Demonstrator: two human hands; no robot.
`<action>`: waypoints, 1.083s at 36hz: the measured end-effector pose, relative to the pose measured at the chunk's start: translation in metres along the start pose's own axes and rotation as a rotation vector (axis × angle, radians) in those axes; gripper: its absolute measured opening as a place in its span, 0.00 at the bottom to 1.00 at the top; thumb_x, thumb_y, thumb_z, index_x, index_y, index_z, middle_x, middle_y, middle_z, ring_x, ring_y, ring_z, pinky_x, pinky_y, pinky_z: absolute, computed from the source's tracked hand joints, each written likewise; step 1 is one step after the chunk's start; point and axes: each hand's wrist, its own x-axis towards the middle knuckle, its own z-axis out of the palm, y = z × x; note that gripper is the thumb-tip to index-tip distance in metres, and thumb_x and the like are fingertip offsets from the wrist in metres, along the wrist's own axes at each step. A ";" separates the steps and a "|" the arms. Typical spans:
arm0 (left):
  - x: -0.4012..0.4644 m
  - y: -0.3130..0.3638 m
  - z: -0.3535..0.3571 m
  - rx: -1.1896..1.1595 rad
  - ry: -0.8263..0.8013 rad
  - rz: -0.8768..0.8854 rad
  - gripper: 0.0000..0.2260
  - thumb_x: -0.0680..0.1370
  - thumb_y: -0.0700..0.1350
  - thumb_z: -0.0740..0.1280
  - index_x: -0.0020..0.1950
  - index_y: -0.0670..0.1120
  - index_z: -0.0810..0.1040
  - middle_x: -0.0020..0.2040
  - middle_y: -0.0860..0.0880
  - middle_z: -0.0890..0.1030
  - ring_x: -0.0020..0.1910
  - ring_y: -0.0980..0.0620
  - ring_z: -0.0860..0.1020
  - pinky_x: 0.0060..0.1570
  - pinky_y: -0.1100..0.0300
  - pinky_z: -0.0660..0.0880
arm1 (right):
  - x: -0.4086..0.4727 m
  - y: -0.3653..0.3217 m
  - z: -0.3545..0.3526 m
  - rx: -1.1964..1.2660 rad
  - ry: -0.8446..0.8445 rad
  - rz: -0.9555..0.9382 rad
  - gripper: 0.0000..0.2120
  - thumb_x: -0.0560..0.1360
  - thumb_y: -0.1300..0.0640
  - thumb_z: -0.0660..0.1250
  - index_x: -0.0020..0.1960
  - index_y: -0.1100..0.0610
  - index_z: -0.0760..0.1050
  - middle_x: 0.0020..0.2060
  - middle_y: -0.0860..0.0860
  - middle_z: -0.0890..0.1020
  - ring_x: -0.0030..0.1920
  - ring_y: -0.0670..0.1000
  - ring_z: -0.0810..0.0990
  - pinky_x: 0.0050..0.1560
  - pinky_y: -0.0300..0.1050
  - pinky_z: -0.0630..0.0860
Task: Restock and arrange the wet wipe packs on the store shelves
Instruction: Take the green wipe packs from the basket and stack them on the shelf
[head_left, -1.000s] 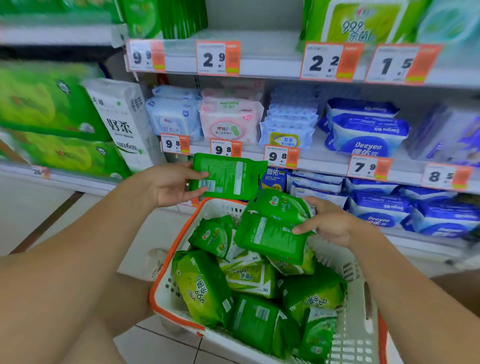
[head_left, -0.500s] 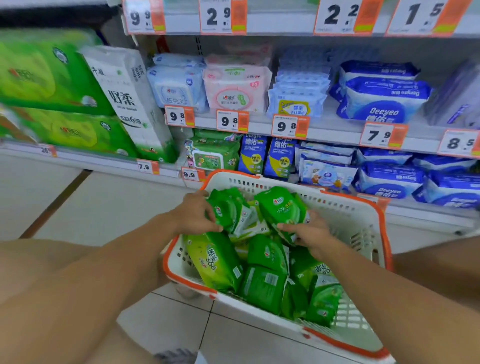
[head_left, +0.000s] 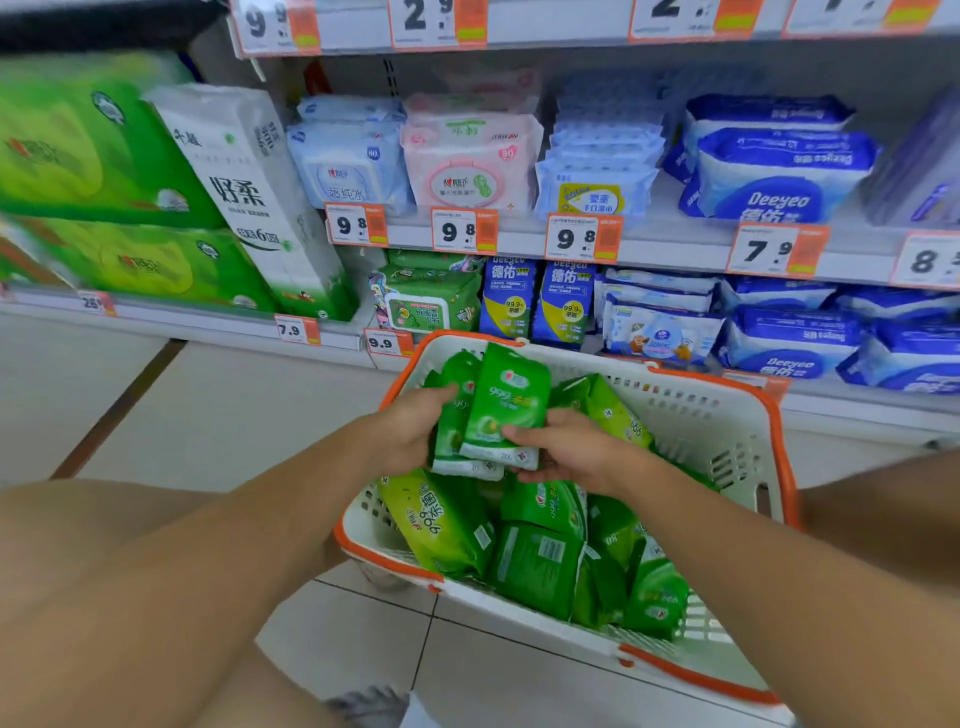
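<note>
My left hand (head_left: 408, 434) and right hand (head_left: 571, 452) both grip upright green plastic wet wipe packs (head_left: 506, 410), fingers curled round them. I see the white orange-rimmed plastic basket (head_left: 727, 415) below, fronting the blue-pack shelf (head_left: 675, 249).

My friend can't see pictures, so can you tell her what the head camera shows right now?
Two hands, left hand and right hand, hold a small bunch of green wet wipe packs upright above a white basket with orange trim, full of more green packs. Behind it, store shelves hold blue, pink and green packs above price tags.

Basket (head_left: 748, 415) on floor before shelves (head_left: 675, 244), wipe packs (head_left: 535, 566) inside, two packs (head_left: 498, 410) held upright above them.
</note>
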 end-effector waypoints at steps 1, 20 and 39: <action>0.001 -0.003 0.001 -0.029 -0.023 0.001 0.21 0.83 0.59 0.57 0.62 0.46 0.80 0.58 0.43 0.84 0.55 0.43 0.83 0.58 0.45 0.77 | 0.002 -0.003 0.001 -0.110 -0.002 -0.007 0.13 0.76 0.57 0.72 0.58 0.60 0.78 0.50 0.54 0.85 0.44 0.53 0.85 0.44 0.48 0.84; 0.005 0.026 -0.028 0.370 0.299 0.325 0.29 0.68 0.43 0.80 0.66 0.47 0.74 0.58 0.50 0.83 0.54 0.53 0.82 0.49 0.61 0.77 | 0.035 0.045 -0.014 -1.267 0.230 0.116 0.23 0.64 0.46 0.80 0.52 0.57 0.78 0.47 0.53 0.81 0.49 0.54 0.82 0.50 0.50 0.82; -0.109 0.252 -0.077 -0.322 0.218 0.941 0.15 0.76 0.46 0.71 0.62 0.46 0.80 0.54 0.46 0.85 0.52 0.47 0.84 0.49 0.54 0.82 | -0.056 -0.350 0.057 0.261 0.024 -0.711 0.11 0.76 0.60 0.67 0.57 0.64 0.79 0.47 0.59 0.87 0.42 0.53 0.87 0.37 0.50 0.84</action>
